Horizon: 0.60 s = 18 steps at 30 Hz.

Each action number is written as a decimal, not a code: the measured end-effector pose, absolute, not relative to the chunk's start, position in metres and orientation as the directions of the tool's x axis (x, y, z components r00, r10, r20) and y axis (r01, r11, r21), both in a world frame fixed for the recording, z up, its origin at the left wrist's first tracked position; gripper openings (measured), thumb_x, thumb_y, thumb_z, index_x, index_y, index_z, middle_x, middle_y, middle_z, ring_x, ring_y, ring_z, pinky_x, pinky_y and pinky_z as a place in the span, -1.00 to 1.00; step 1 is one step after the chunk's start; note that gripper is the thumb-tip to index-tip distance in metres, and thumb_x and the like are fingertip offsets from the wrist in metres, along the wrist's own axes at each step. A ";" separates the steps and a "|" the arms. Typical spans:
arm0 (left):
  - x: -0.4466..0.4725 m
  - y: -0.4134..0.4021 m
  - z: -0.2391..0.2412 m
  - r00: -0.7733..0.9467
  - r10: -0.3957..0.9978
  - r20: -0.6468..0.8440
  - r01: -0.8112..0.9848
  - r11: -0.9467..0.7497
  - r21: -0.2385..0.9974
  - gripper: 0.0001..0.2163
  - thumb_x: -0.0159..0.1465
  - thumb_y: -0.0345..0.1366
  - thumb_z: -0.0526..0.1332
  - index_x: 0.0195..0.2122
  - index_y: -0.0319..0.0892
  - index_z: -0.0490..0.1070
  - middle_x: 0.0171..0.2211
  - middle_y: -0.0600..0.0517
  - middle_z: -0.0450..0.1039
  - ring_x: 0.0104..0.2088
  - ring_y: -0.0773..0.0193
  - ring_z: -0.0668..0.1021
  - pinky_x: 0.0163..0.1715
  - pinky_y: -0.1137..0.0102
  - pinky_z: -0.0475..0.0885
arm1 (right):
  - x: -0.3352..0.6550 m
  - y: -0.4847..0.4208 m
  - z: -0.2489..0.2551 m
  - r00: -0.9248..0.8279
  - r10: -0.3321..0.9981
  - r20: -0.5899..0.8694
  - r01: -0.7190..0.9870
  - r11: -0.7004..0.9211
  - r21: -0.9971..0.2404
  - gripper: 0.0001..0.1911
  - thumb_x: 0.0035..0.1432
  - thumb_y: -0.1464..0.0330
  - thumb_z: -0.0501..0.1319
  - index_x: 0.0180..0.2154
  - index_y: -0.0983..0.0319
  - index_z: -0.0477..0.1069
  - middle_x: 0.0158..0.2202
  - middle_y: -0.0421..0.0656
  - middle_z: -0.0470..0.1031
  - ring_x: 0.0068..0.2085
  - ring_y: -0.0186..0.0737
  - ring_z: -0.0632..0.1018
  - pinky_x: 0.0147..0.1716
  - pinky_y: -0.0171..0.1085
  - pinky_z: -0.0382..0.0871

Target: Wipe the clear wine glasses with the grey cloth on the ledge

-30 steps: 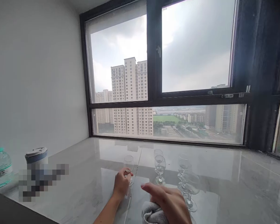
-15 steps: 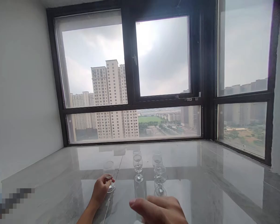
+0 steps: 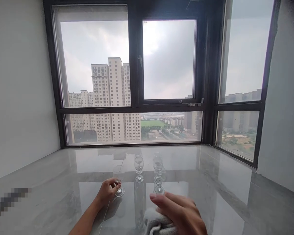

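Observation:
My left hand (image 3: 106, 193) is closed around the stem area of a clear stemmed glass (image 3: 120, 191). The glass stands upright, or nearly so, on the glossy grey tiled surface. Closer to me, my right hand (image 3: 182, 210) grips a grey-and-white cloth (image 3: 154, 219), its thumb pointing left; the cloth hangs below the fingers and is cut off by the bottom edge. Beyond the hands, several matching glasses stand in two rows, one on the left (image 3: 138, 164) and one on the right (image 3: 158, 168). My right hand partly covers the nearest glass of the right row.
The tiled ledge (image 3: 222, 195) runs up to a dark window frame (image 3: 133, 146). White walls (image 3: 17, 98) bound it on both sides. A blurred, pixelated object (image 3: 9, 200) is at the lower left edge. Tall buildings show outside.
My left hand and its glass have shifted right, closer to the other glasses. My right hand has risen a little and moved right, bringing the cloth into view. The camera view has shifted slightly.

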State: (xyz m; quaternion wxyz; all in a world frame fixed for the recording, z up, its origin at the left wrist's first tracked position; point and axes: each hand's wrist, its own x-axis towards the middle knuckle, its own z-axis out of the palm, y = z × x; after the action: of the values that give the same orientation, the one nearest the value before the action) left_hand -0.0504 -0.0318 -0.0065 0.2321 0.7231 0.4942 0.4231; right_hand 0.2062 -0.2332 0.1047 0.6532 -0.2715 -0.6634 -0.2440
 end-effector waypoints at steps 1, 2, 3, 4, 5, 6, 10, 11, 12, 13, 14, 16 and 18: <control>-0.046 -0.034 -0.006 0.193 0.906 0.377 0.517 -0.420 0.746 -0.78 0.09 -0.12 0.26 -0.46 -0.15 0.58 -0.49 0.02 0.54 -0.46 0.23 0.48 -0.39 0.39 0.36 | 0.222 -0.227 0.097 0.031 0.127 0.991 0.704 0.701 -0.112 -0.57 0.34 0.14 -0.07 0.08 0.10 0.38 -0.51 -0.18 0.53 -0.46 -0.12 0.59 -0.42 -0.21 0.46; -0.041 -0.037 -0.005 0.227 0.902 0.366 0.508 -0.431 0.746 -0.79 0.11 -0.14 0.26 -0.46 -0.16 0.58 -0.47 0.01 0.56 -0.44 0.23 0.48 -0.38 0.40 0.36 | 0.242 -0.217 0.089 0.065 0.226 0.972 0.725 0.658 -0.202 -0.57 0.30 0.23 -0.05 0.13 0.13 0.34 -0.44 -0.18 0.55 -0.45 -0.15 0.59 -0.38 -0.21 0.46; -0.035 -0.039 -0.004 0.254 0.899 0.356 0.497 -0.437 0.750 -0.81 0.11 -0.17 0.26 -0.45 -0.16 0.59 -0.45 0.00 0.57 -0.43 0.24 0.49 -0.38 0.40 0.37 | 0.262 -0.205 0.080 0.104 0.326 0.940 0.748 0.598 -0.290 -0.55 0.25 0.31 -0.02 0.15 0.14 0.31 -0.40 -0.19 0.57 -0.45 -0.18 0.58 -0.38 -0.23 0.44; -0.029 -0.041 -0.004 0.277 0.896 0.347 0.486 -0.442 0.754 -0.82 0.12 -0.19 0.26 -0.43 -0.16 0.59 -0.42 -0.01 0.59 -0.42 0.24 0.51 -0.36 0.41 0.37 | 0.284 -0.191 0.071 0.178 0.403 0.898 0.781 0.497 -0.378 -0.53 0.19 0.35 0.02 0.13 0.15 0.30 -0.37 -0.19 0.58 -0.45 -0.18 0.58 -0.40 -0.25 0.42; -0.023 -0.043 -0.004 0.301 0.892 0.338 0.478 -0.448 0.756 -0.84 0.12 -0.21 0.26 -0.41 -0.16 0.60 -0.40 0.00 0.60 -0.40 0.24 0.52 -0.34 0.42 0.38 | 0.304 -0.176 0.062 0.326 0.446 0.834 0.803 0.335 -0.493 -0.53 0.15 0.36 0.02 0.11 0.16 0.32 -0.33 -0.17 0.59 -0.43 -0.15 0.58 -0.42 -0.25 0.40; -0.016 -0.043 -0.004 0.324 0.888 0.325 0.474 -0.450 0.757 -0.85 0.13 -0.24 0.26 -0.40 -0.16 0.60 -0.38 0.00 0.61 -0.38 0.23 0.53 -0.33 0.42 0.38 | 0.323 -0.159 0.053 0.480 0.476 0.737 0.783 0.146 -0.605 -0.52 0.14 0.35 0.02 0.12 0.17 0.31 -0.25 -0.12 0.60 -0.36 -0.10 0.61 -0.40 -0.23 0.39; 0.012 -0.041 -0.009 0.366 0.886 0.285 0.458 -0.438 0.774 -0.88 0.11 -0.31 0.30 -0.36 -0.17 0.62 -0.35 0.00 0.64 -0.32 0.21 0.55 -0.27 0.42 0.39 | 0.366 -0.104 0.026 0.753 0.531 0.388 0.599 -0.311 -0.738 -0.41 0.22 0.30 -0.08 0.28 0.19 0.12 0.05 0.03 0.53 -0.09 0.13 0.60 -0.22 -0.05 0.41; 0.018 -0.039 -0.011 0.369 0.884 0.287 0.450 -0.441 0.777 -0.88 0.10 -0.33 0.30 -0.36 -0.17 0.63 -0.35 0.00 0.63 -0.32 0.21 0.55 -0.27 0.42 0.39 | 0.370 -0.096 0.021 0.761 0.544 0.353 0.584 -0.337 -0.738 -0.40 0.24 0.30 -0.10 0.30 0.21 0.10 0.08 0.07 0.51 -0.05 0.17 0.59 -0.19 -0.01 0.41; 0.024 -0.037 -0.014 0.373 0.879 0.297 0.441 -0.450 0.777 -0.88 0.10 -0.33 0.30 -0.37 -0.18 0.63 -0.36 0.01 0.63 -0.32 0.21 0.55 -0.27 0.42 0.39 | 0.371 -0.089 0.016 0.761 0.558 0.331 0.578 -0.350 -0.737 -0.40 0.24 0.30 -0.11 0.30 0.22 0.08 0.10 0.10 0.49 -0.03 0.19 0.58 -0.18 0.01 0.41; 0.029 -0.036 -0.016 0.380 0.872 0.308 0.433 -0.462 0.774 -0.88 0.11 -0.34 0.29 -0.37 -0.18 0.63 -0.37 0.01 0.62 -0.32 0.22 0.54 -0.27 0.42 0.38 | 0.372 -0.085 0.012 0.758 0.568 0.321 0.577 -0.355 -0.735 -0.40 0.25 0.30 -0.11 0.30 0.23 0.09 0.11 0.11 0.49 -0.02 0.20 0.57 -0.17 0.02 0.41; 0.034 -0.035 -0.018 0.385 0.866 0.319 0.429 -0.473 0.769 -0.88 0.11 -0.33 0.29 -0.37 -0.19 0.63 -0.37 0.01 0.61 -0.33 0.23 0.53 -0.27 0.42 0.37 | 0.371 -0.082 0.008 0.751 0.580 0.316 0.582 -0.355 -0.731 -0.41 0.25 0.30 -0.11 0.29 0.23 0.10 0.11 0.11 0.48 -0.01 0.20 0.57 -0.18 0.02 0.41; 0.039 -0.034 -0.020 0.384 0.862 0.330 0.446 -0.486 0.752 -0.88 0.12 -0.32 0.28 -0.38 -0.19 0.62 -0.38 0.02 0.60 -0.35 0.25 0.51 -0.29 0.43 0.35 | 0.371 -0.080 0.003 0.729 0.611 0.309 0.601 -0.354 -0.717 -0.44 0.24 0.31 -0.11 0.26 0.20 0.13 0.11 0.08 0.48 -0.02 0.17 0.58 -0.19 0.00 0.41; 0.041 -0.037 -0.019 0.381 0.863 0.333 0.489 -0.493 0.720 -0.88 0.12 -0.32 0.27 -0.39 -0.19 0.61 -0.40 0.03 0.58 -0.39 0.27 0.48 -0.32 0.44 0.32 | 0.372 -0.080 0.001 0.700 0.644 0.308 0.626 -0.347 -0.698 -0.46 0.24 0.31 -0.10 0.24 0.18 0.16 0.11 0.05 0.49 -0.04 0.14 0.59 -0.19 -0.04 0.41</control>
State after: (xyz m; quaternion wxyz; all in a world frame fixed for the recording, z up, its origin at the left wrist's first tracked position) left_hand 0.0411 -0.0369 -0.0195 0.2637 0.7880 0.4288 0.3546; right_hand 0.3718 -0.0802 0.0008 0.4206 -0.8206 -0.3868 0.0107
